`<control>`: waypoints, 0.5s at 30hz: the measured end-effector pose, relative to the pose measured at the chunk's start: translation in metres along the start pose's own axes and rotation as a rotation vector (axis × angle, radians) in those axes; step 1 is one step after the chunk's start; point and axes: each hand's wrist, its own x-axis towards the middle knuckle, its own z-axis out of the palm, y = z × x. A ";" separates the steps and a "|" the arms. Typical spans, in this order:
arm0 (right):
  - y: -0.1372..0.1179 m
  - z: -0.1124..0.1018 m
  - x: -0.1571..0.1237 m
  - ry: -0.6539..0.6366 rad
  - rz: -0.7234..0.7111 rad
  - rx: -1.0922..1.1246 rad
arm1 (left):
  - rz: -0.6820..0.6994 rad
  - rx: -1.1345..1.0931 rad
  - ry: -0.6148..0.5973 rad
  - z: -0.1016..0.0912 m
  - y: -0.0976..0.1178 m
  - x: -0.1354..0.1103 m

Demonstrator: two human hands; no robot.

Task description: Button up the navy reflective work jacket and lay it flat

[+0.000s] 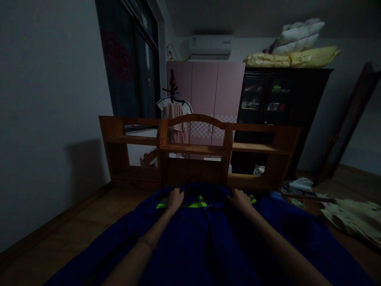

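Observation:
A dark blue jacket (190, 234) with fluorescent yellow-green strips (195, 202) lies spread out in front of me, its sleeves running out to both sides. My left hand (175, 200) is closed on the jacket's far edge, left of the middle. On the right side of that same edge, my right hand (240, 200) grips the cloth with curled fingers. Both arms reach forward over the jacket. The fingertips are partly hidden in the dark folds.
Beyond the jacket stands a wooden headboard with shelves (195, 149). A clothes stand with hanging clothes (175, 105), a pink wardrobe (205, 87) and a black cabinet (309, 91) are farther back. A wall (53, 119) rises at left; pale cloth (354, 216) lies at right. The room is dim.

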 end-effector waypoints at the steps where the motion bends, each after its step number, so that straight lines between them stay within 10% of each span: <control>1: -0.002 0.002 0.007 -0.010 0.007 0.097 | -0.011 -0.078 0.001 0.002 0.003 0.012; 10: -0.027 0.052 0.016 -0.037 -0.088 0.670 | 0.259 -0.784 -0.136 0.021 0.028 0.051; 15: -0.018 0.070 -0.027 0.084 -0.130 0.748 | 0.513 -0.254 -0.106 0.027 0.024 0.002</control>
